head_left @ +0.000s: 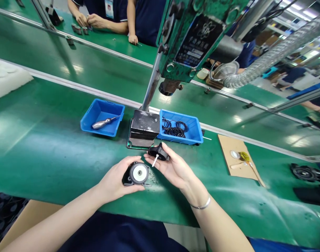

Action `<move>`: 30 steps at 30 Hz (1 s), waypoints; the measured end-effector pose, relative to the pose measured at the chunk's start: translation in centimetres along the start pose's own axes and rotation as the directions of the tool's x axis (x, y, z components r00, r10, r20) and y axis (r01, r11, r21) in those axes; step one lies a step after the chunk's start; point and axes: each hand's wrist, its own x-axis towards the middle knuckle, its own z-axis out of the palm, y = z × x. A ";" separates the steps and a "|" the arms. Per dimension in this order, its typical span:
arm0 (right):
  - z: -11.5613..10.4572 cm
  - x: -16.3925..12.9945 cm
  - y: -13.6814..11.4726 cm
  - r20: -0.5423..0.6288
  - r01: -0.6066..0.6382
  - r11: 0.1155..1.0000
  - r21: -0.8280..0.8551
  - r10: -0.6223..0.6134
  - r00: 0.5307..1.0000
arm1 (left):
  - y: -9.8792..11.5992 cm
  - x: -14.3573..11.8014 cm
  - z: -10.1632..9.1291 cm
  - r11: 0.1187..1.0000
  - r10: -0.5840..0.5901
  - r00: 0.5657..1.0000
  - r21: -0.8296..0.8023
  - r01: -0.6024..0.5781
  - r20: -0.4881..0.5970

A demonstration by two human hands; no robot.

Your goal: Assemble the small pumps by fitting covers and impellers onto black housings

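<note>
Head view: from where I stand, the round black plastic housing with a white disc face [139, 173] is over the near part of the green bench [70, 157], in front of the person. The left hand [114, 182] has hold of it from the left, digits curved wide around its far and near sides; that grip seems chosen to leave the white face turned up and its centre hole uncovered. Just to its right, the right hand [175, 168] holds a black plastic cap-like part with a thin white stem [160, 153] between thumb and fingers, nearly closed on its edge, so the stem sticks out free, slanting near and left.

Beyond both hands is a dark metal block [145, 122], with a green metal press [193, 38] over it. Flanking the block, presumably to be within easy reach, are a blue plastic tray with a silver-handled screwdriver [104, 123] on the left and a blue plastic tray of thin black rings [193, 128] on the right. Farther right, brown cardboard [228, 150] lies under a small messy pot and brush, probably to keep smears off the bench.
</note>
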 end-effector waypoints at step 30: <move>2.0 -2.4 1.8 0.454 0.590 0.260 -0.765 -0.431 0.779 | 0.4 0.1 0.0 0.995 -0.003 1.000 -0.101 0.003 -0.003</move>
